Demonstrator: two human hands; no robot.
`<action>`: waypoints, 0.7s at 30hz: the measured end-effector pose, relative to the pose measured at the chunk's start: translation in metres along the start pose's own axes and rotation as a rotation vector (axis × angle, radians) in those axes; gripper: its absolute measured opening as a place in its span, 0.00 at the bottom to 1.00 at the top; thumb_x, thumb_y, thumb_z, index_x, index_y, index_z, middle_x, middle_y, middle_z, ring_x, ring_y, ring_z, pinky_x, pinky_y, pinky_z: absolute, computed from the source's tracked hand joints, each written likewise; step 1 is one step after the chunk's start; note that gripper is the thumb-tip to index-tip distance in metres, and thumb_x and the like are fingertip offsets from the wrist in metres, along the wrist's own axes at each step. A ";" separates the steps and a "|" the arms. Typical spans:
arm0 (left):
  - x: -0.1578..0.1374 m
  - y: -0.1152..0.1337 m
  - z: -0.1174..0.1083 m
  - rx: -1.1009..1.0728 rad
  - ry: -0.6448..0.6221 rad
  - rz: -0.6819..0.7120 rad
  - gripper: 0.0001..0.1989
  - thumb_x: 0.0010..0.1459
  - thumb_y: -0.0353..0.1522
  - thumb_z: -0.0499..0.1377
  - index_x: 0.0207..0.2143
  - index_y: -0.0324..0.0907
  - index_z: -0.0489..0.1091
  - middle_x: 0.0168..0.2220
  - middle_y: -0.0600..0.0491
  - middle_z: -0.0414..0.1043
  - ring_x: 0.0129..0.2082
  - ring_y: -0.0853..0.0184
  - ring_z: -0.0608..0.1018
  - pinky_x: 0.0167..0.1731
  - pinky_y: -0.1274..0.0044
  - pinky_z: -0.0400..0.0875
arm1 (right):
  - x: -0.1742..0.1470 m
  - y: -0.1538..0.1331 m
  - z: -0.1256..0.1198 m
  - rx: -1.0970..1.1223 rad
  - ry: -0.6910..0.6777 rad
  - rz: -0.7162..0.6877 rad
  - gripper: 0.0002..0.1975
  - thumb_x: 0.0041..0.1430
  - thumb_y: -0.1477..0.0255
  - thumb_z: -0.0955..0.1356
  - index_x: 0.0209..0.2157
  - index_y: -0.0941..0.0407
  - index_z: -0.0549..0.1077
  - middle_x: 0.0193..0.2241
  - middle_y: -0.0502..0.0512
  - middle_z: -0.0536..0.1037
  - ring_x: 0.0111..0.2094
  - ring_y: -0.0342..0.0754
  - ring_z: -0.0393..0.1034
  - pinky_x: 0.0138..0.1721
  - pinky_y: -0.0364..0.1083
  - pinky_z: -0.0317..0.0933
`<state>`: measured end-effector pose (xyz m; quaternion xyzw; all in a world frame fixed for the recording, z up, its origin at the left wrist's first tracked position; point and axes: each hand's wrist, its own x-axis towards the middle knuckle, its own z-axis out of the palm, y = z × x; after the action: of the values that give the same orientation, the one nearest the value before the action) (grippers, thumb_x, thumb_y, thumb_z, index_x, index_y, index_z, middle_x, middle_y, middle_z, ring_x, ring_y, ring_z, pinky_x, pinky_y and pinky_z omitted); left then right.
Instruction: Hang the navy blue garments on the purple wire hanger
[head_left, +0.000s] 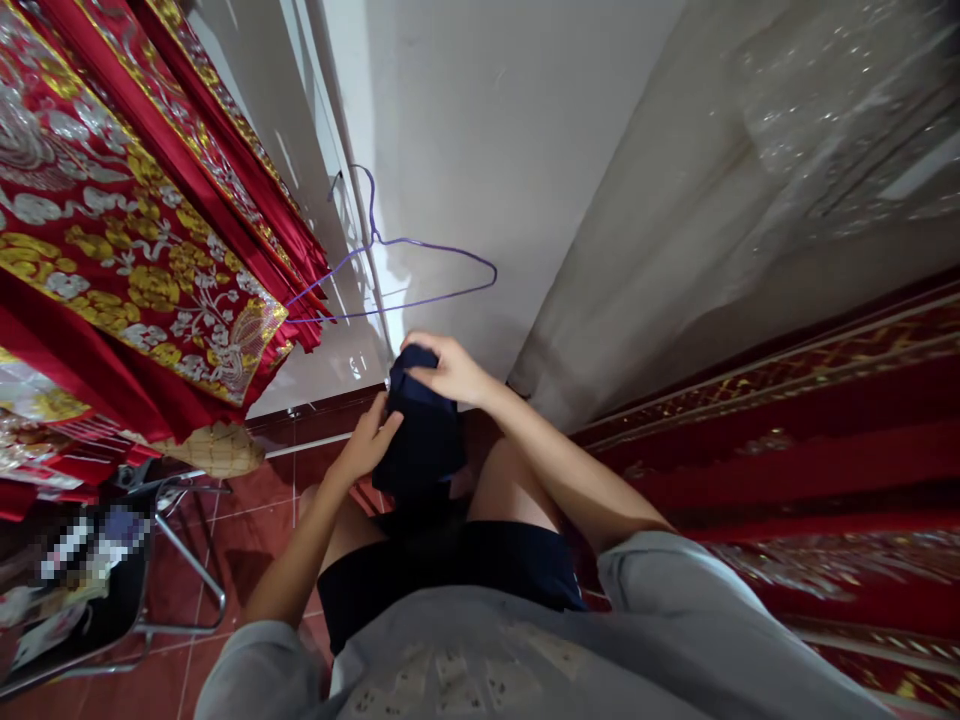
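Observation:
A dark navy, folded piece of cloth [420, 440], perhaps a garment, hangs between my hands in front of my knees. My left hand [369, 438] grips its left edge, thumb across the front. At the top, my right hand [448, 368] is closed on the cloth with the fingers over its upper edge. Just above, a purple wire hanger [442, 294] hangs with no garment on it, its hook at a handle on the white door. Neither hand touches the hanger. The cloth's exact kind cannot be made out.
Red garments with gold and silver embroidery [150, 270] hang at the left. A black folding chair [112, 610] with items on it stands lower left. Plastic-covered fabric [675, 200] and red embroidered cloth [750, 460] line the right. A white cabinet door [510, 120] is ahead.

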<state>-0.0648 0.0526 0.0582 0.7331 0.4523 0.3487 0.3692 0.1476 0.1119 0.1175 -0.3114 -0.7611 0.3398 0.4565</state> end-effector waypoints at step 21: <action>-0.024 0.018 -0.072 0.499 -0.129 -0.140 0.21 0.70 0.42 0.50 0.24 0.44 0.62 0.21 0.55 0.66 0.23 0.66 0.69 0.29 0.74 0.54 | 0.048 0.084 -0.006 -0.077 0.314 0.144 0.14 0.67 0.60 0.64 0.36 0.52 0.78 0.40 0.59 0.82 0.55 0.59 0.74 0.57 0.53 0.63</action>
<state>-0.1267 0.0413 0.1045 0.7890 0.5495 0.1526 0.2285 0.1484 0.1994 0.0752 -0.4318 -0.6686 0.2893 0.5319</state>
